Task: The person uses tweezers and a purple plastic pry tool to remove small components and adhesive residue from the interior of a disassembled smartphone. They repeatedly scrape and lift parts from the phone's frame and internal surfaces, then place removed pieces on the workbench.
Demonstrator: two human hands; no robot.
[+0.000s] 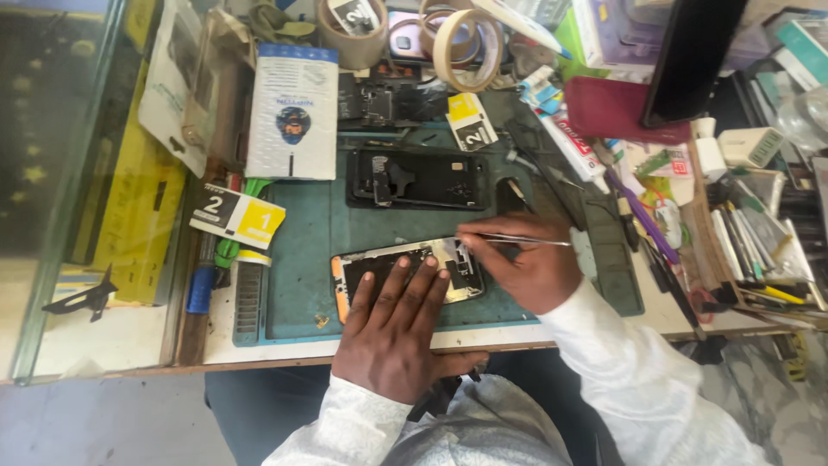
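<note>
- The opened phone (405, 274) is lying on the green mat (302, 233) near the front edge of the desk (259, 345), roughly mid-scene.
- The left hand (392, 332) is laid flat on it, fingers spread, pinning it down.
- The right hand (526, 263) is pinched shut around a pair of thin tweezers (517, 239), with the tips set at the phone's upper right end.
- What could go wrong: a slip of the tweezer tips could probably scratch the board or flick a small part off the mat, since the clutter would swallow it instantly.
- If the flat hand is eased off, the phone could likely skid toward the near edge.
- Room is tight: a second open phone frame (418, 179) sits just beyond, tools (638, 216) are crowded to the right, and yellow-black cards (237, 216) sit on the left.
- Only the mat's bare patch to the left of the phone is really left for moving.
</note>
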